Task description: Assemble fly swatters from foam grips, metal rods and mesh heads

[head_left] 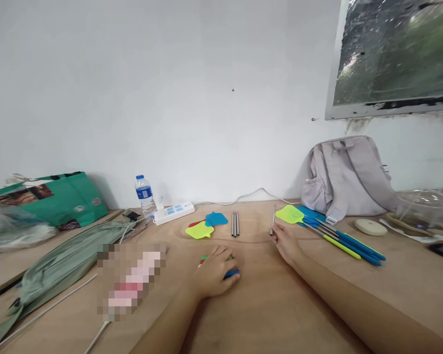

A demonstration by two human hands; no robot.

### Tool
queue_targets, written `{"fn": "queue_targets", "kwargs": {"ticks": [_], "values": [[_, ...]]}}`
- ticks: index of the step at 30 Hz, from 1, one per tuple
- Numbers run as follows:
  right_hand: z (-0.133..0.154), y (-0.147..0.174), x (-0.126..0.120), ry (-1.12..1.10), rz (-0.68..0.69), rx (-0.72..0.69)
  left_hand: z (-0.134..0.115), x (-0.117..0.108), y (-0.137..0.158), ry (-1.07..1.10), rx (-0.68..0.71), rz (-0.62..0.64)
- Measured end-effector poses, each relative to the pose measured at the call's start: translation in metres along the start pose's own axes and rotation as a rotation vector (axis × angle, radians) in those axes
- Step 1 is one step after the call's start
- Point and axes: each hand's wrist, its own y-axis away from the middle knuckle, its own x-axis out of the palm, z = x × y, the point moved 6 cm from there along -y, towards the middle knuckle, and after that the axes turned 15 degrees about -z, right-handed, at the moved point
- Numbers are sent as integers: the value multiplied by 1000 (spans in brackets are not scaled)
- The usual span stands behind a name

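My left hand (216, 270) lies curled over a small group of fly swatter handles. A blue handle (231, 273) shows between its thumb and fingers, and the tip of a green handle (204, 257) shows beyond it; the palm hides the rest. Closed in a pinch, my right hand (286, 243) holds a thin metal tube (272, 223) upright by its lower end. Several similar metal tubes (235, 224) lie side by side between the hands. Beyond my left hand are loose swatter heads, one yellow (200, 230) and one blue (216, 219), with a red one partly covered.
Swatters with yellow (341, 247) and blue handles (358, 250) lie right of my right hand, before a grey backpack (349, 177). A power strip (174, 213) and water bottle (144, 194) stand by the wall. A green bag (70, 199) and a pixelated item (133, 280) are left.
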Motion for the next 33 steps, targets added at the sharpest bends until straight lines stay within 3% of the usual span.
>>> {"fn": "queue_targets", "kwargs": {"ticks": [3,6,10,16,25,33], "values": [[9,35,-12,-125,46,101,-7,-2,-3,149,-68,-95],[18,69,-16,-312,95,298,-12,1,-5,301,-186,-206],[44,93,-10,-435,240,290,-17,9,-5,375,-295,-259],[57,100,0,-356,445,218,-15,10,-3,309,-257,-240],[47,93,-5,-374,371,257,-15,-1,-3,328,-186,-398],[37,91,-2,-304,418,314,-14,-6,-6,210,-214,-394]]}}
